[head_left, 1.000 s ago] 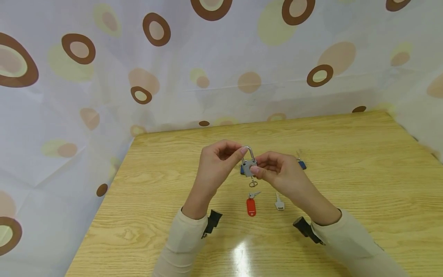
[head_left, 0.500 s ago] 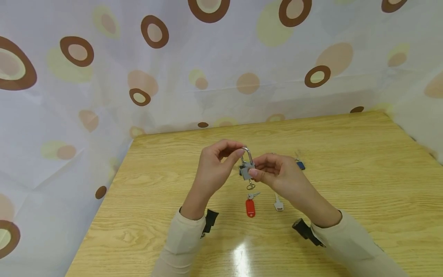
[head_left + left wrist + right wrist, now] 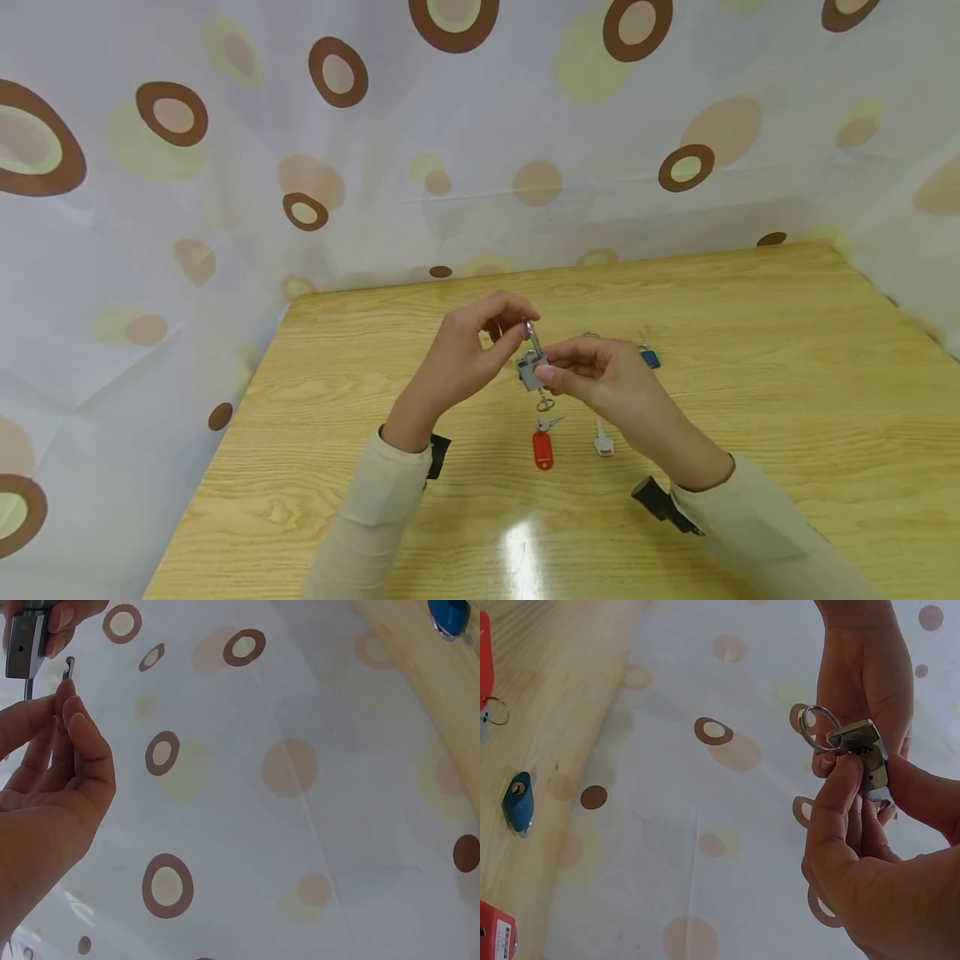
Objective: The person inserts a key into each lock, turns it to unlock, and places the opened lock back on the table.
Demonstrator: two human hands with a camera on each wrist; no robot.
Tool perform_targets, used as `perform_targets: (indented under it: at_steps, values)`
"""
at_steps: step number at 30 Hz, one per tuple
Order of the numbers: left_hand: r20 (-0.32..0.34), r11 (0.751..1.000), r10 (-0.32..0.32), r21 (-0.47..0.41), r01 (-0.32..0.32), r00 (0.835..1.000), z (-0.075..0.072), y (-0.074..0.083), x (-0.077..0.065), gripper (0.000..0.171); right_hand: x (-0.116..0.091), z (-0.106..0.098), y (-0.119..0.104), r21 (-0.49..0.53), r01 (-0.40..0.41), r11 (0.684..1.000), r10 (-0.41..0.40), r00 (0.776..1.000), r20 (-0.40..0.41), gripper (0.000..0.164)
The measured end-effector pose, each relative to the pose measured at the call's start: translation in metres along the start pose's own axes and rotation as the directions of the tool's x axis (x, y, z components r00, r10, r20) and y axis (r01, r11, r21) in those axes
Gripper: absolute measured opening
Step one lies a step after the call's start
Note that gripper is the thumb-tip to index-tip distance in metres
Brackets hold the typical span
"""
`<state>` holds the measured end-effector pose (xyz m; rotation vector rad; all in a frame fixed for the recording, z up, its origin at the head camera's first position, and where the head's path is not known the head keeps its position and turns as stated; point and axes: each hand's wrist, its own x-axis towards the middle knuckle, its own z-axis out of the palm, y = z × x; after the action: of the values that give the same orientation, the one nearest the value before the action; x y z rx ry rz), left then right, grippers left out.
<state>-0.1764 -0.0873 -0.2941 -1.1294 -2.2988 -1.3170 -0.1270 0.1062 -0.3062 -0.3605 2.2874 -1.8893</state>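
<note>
Over the table, both hands hold a grey padlock point(image 3: 531, 373). My right hand point(image 3: 615, 383) pinches its body point(image 3: 877, 771) between thumb and fingers. Thumb and fingers of my left hand point(image 3: 476, 350) grip the top of the metal shackle point(image 3: 533, 335). The shackle is released: in the left wrist view its short notched end point(image 3: 70, 667) stands free of the body, while the long leg point(image 3: 28, 688) still enters it. A key point(image 3: 847, 736) with a split ring point(image 3: 808, 729) sits in the padlock's bottom, hanging below it in the head view.
On the wooden table point(image 3: 337, 467) lie a key with a red tag point(image 3: 542, 450), a loose silver key point(image 3: 603, 442) and a blue padlock point(image 3: 649, 357). The right wrist view shows a red labelled object point(image 3: 495, 934). Patterned cloth point(image 3: 480, 150) hangs behind.
My left hand has lifted a little and turned the shackle, which showed as a broad loop and now stands nearly edge-on. My right hand keeps its grip on the body, slightly lower.
</note>
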Motion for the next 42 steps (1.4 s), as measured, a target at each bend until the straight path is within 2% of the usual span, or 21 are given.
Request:
perform_targets:
  at_steps: [6,10,12,16,23,25,27,31,35,39,40,42]
  values:
    - [0.052,0.992,-0.059,-0.108,0.065,0.997,0.0,-0.009,-0.001,0.015,0.002,0.005,0.006,0.088,-0.035,0.995,0.036,0.999,-0.01,0.035]
    - [0.078,0.966,-0.141,-0.208,0.154,0.987,0.001,-0.01,-0.003,0.017,0.003,0.008,0.011,0.156,-0.051,0.986,0.054,0.998,-0.017,0.034]
    - [0.09,0.955,-0.179,-0.224,0.195,0.98,0.001,-0.01,-0.004,0.016,0.004,0.01,0.015,0.173,-0.053,0.983,0.057,0.998,-0.019,0.032]
    - [0.095,0.956,-0.221,-0.175,0.235,0.971,0.002,-0.008,-0.004,0.013,0.008,0.013,0.022,0.201,-0.049,0.978,0.05,0.999,-0.002,0.031]
    - [0.079,0.974,-0.214,-0.053,0.219,0.974,-0.006,-0.007,-0.004,0.013,0.019,0.023,0.027,0.236,-0.078,0.969,0.073,0.997,0.031,0.035]
    - [0.093,0.971,-0.233,-0.02,0.236,0.968,-0.008,-0.008,-0.005,0.012,0.021,0.028,0.028,0.231,-0.087,0.969,0.08,0.996,0.042,0.036]
    - [0.123,0.963,-0.268,0.01,0.269,0.955,-0.01,-0.01,-0.008,0.012,0.023,0.035,0.03,0.215,-0.1,0.971,0.089,0.994,0.061,0.035]
    - [0.203,0.938,-0.345,0.054,0.341,0.917,-0.012,-0.02,-0.02,0.015,0.023,0.049,0.038,0.18,-0.136,0.974,0.116,0.986,0.118,0.033]
    - [0.264,0.923,-0.384,0.074,0.378,0.885,-0.012,-0.033,-0.036,0.016,0.025,0.064,0.049,0.163,-0.161,0.973,0.132,0.976,0.174,0.031]
    - [0.31,0.904,-0.426,0.096,0.417,0.85,-0.01,-0.051,-0.049,0.016,0.029,0.078,0.061,0.149,-0.218,0.964,0.187,0.962,0.198,0.027]
    - [0.316,0.9,-0.435,0.107,0.423,0.843,-0.009,-0.056,-0.051,0.016,0.031,0.082,0.064,0.146,-0.233,0.961,0.203,0.959,0.196,0.026]
    - [0.324,0.9,-0.435,0.134,0.415,0.84,-0.007,-0.063,-0.054,0.015,0.034,0.088,0.068,0.141,-0.266,0.954,0.239,0.954,0.181,0.024]
